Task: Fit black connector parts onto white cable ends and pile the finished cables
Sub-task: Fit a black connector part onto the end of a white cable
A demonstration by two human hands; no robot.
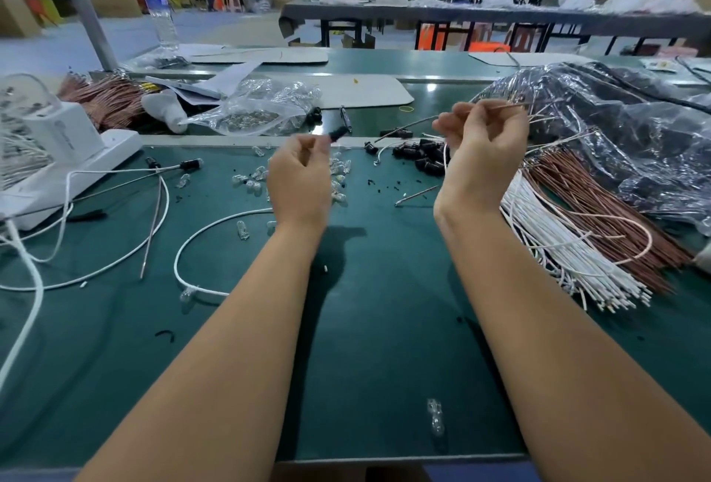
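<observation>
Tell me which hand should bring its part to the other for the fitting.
Left, probably. The left hand pinches only a small black connector, free to move. The right hand holds a thin wire that trails back toward the bundles, so it is better kept steady.

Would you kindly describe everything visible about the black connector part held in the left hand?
The black connector part is a small dark piece, plastic by its look, motion-blurred so details are unclear. The left hand pinches it at the fingertips, raised above the green table, its free end pointing up and right. No cable enters it yet; the right hand holds a thin cable apart from it.
</observation>
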